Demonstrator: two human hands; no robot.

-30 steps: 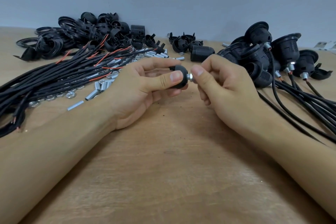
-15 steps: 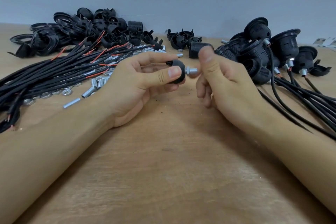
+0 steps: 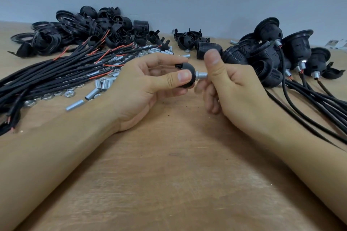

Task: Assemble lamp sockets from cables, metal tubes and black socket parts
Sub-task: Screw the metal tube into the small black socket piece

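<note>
My left hand (image 3: 142,88) grips a small black domed socket cap (image 3: 185,69) between thumb and fingers, just above the wooden table (image 3: 178,174). A short metal tube (image 3: 201,75) with a nut at its base sticks out of the cap to the right. The tube's free end sits against my right hand (image 3: 234,88), between the lower thumb and the curled index finger. That thumb points upward, its tip off the tube. Loose black cables (image 3: 56,73) with red wire ends lie at the left.
Loose metal tubes (image 3: 92,93) and nuts (image 3: 69,93) are scattered left of my left hand. Black rings and socket parts (image 3: 84,28) are piled at the back left, with more caps (image 3: 187,40) at the back centre. Assembled sockets (image 3: 266,58) with cables (image 3: 309,99) lie on the right.
My right thumb has swung up from pinching the tube's tip to pointing upward. More of the tube now shows beside the cap. My left hand has kept its grip.
</note>
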